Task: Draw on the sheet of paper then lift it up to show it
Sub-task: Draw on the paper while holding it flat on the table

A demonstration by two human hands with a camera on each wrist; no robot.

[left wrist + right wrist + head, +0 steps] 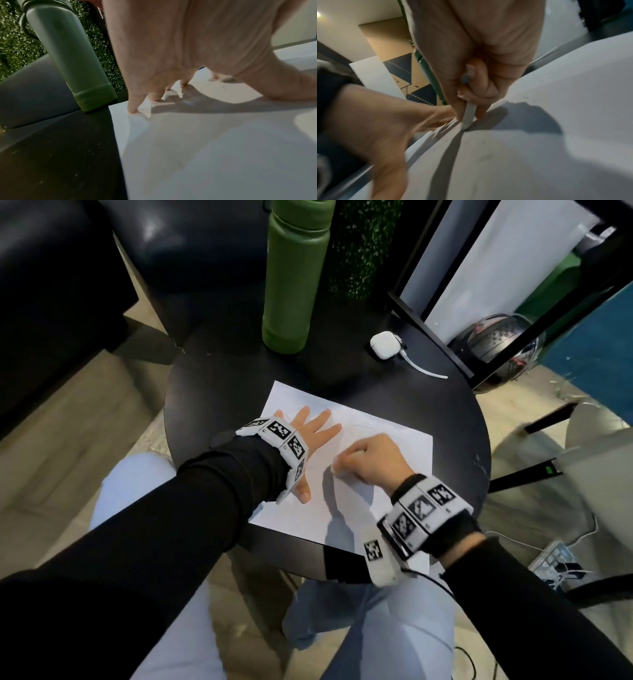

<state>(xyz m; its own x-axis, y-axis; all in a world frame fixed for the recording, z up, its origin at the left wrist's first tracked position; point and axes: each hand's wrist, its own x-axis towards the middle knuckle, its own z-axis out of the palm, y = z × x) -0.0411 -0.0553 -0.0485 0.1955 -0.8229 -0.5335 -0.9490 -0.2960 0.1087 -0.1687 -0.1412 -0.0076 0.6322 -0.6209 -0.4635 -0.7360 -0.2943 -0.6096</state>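
Note:
A white sheet of paper lies on the round black table, with faint pencil lines near its middle. My left hand lies spread on the sheet's left part, fingertips pressing the paper flat. My right hand is curled beside it at the sheet's centre. In the right wrist view my right hand pinches a pale grey drawing stick, whose tip touches the paper. The left hand shows there at the left.
A tall green bottle stands at the table's far edge, close to the sheet's corner. A white earbud case with a cable lies at the back right. A dark sofa is to the left, a black frame to the right.

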